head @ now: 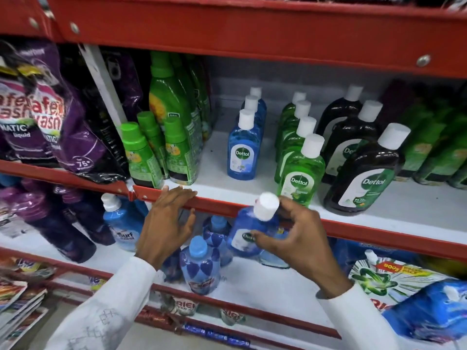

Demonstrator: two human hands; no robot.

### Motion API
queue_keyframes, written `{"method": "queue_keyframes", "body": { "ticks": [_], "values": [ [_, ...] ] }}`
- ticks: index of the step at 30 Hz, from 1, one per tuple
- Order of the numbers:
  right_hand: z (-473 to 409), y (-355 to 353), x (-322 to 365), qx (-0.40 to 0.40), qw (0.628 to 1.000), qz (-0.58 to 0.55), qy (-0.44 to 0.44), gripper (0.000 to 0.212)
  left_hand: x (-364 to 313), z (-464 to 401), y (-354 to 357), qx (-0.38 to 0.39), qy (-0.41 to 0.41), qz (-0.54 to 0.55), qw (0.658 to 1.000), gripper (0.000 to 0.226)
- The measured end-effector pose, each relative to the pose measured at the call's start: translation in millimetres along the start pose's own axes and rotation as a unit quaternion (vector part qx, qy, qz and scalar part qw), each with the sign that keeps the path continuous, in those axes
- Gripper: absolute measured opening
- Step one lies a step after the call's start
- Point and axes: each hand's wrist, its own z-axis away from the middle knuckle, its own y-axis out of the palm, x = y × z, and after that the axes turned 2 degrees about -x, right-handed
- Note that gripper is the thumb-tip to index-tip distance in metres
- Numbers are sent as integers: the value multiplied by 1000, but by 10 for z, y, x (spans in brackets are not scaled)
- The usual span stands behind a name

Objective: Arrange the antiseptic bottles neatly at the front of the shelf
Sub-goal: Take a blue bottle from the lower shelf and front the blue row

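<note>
**Blue bottle in your right hand, below the shelf lip**

Your right hand [298, 238] has its grip closed around a small blue antiseptic bottle [250, 231] with a white cap. Your thumb lies across the label and your fingers wrap behind the bottle's shoulder. The bottle is tilted, cap toward the upper right, and it sits in front of the red front rail [217, 205] of the white shelf [394, 208], slightly below the shelf's surface and not resting on it.

Your left hand [166, 221] holds nothing. Its grip is wide, fingers spread, with the fingertips [182, 192] resting on the top of the red rail just left of the held bottle.

On the shelf, a row of blue antiseptic bottles [243, 152] runs front to back, set back from the edge with bare shelf in front of it. To its right stands a row of green antiseptic bottles [300, 173], the front one close to the rail. Further right, a row of dark antiseptic bottles [364, 178] also reaches the front. Green-capped bottles [161, 150] stand at the left of the shelf, and purple pouches [58, 117] beyond them.
</note>
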Motion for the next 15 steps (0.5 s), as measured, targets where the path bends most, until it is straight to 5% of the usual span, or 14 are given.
{"method": "queue_keyframes", "body": {
  "ticks": [6,15],
  "values": [
    [-597,-47,516,-43,997,8,-58,49,-49,-3,-36,-3,-4,22,1000,40],
    [-1159,228,289,-23,995,95,-32,51,59,-26,-50,5,11,35,999,43]
  ]
}}
